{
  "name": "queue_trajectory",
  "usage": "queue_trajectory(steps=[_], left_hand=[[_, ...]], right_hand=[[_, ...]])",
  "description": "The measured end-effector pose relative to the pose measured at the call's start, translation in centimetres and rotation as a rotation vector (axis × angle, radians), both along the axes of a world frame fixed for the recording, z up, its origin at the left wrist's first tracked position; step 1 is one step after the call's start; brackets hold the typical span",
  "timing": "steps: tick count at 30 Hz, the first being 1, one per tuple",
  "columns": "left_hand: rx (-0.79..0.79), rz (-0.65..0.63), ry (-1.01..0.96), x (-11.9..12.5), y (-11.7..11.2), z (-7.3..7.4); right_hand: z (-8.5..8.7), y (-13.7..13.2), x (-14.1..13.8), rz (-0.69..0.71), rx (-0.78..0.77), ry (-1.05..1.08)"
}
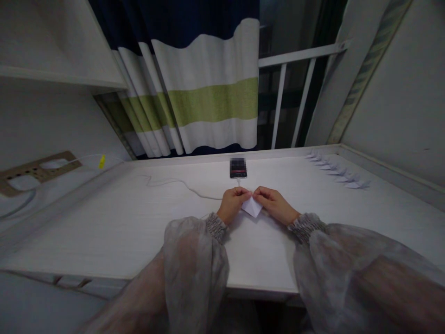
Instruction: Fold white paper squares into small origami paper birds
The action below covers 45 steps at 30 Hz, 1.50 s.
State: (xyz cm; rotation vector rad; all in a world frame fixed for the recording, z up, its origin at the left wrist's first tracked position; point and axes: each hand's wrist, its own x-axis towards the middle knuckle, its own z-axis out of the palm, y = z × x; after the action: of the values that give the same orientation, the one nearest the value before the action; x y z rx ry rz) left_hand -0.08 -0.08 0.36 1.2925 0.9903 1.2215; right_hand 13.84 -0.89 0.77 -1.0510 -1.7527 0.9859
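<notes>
- Desk [104, 236], white and broad, spans the view and bears nearly everything described below.
- Curtain [212, 69] in navy, white and green bands hangs behind the far edge, with a white railing [279, 102] to its right.
- Sheer sleeves, gathered at the cuffs, cover both forearms.
- Power strip [39, 171] lies along the left wall, with plugs in it.
- Row of folded paper pieces [335, 170], pointed in outline, stands near the far right corner, well apart from the hands.
- Hands meet near the middle of the desk: the left hand [232, 204] and the right hand [277, 204] both pinch narrowly, thumb to finger, on one small sheet.
- Phone [238, 168] lies just beyond them, a white cable at its near end.
- White paper [252, 208] sits between the fingertips, upper edge gripped, a corner pointing towards the wearer; whether it touches the desk I cannot tell. Judging by that two-sided pinch, the step in hand is shaping or pressing a fold. A next move would call for matched edges, light even pressure and neither side slipping.
- Yellow tag [101, 161] clings to a thin cord by the left wall.
</notes>
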Motion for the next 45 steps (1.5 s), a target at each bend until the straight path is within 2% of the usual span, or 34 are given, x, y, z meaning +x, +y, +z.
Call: queue_trajectory(steps=[9,15,17,22,24,34,40,45], left_hand=[[0.061,0.125,0.042,-0.8,1.6,-1.0],[0.025,0.218,0.059,-1.7,2.2,-0.9],[0.035,0.190,0.054,-1.5,1.9,-0.7],[0.049,0.013,0.031,-0.4,0.8,-0.4],[0.039,-0.022,0.020,-0.2,0.6,-0.4],[-0.082,-0.095,-0.093,-0.4,0.3,-0.2],[-0.042,-0.133,-0.084,-0.6,0.3,0.0],[-0.041,-0.224,-0.103,-0.7,0.5,-0.2]], right_hand=[[-0.1,0.3,0.2,-0.069,0.035,0.024],[-0.4,0.9,0.8,-0.164,0.050,0.116],[-0.3,0.8,0.7,-0.163,0.038,0.138],[-0.4,0.3,0.0,-0.009,-0.031,0.061],[-0.6,0.4,0.0,0.004,-0.051,0.027],[-0.7,0.8,0.3,-0.125,-0.071,0.081],[-0.8,0.9,0.4,-0.169,-0.045,0.132],[-1.1,1.4,0.7,-0.223,-0.057,0.182]])
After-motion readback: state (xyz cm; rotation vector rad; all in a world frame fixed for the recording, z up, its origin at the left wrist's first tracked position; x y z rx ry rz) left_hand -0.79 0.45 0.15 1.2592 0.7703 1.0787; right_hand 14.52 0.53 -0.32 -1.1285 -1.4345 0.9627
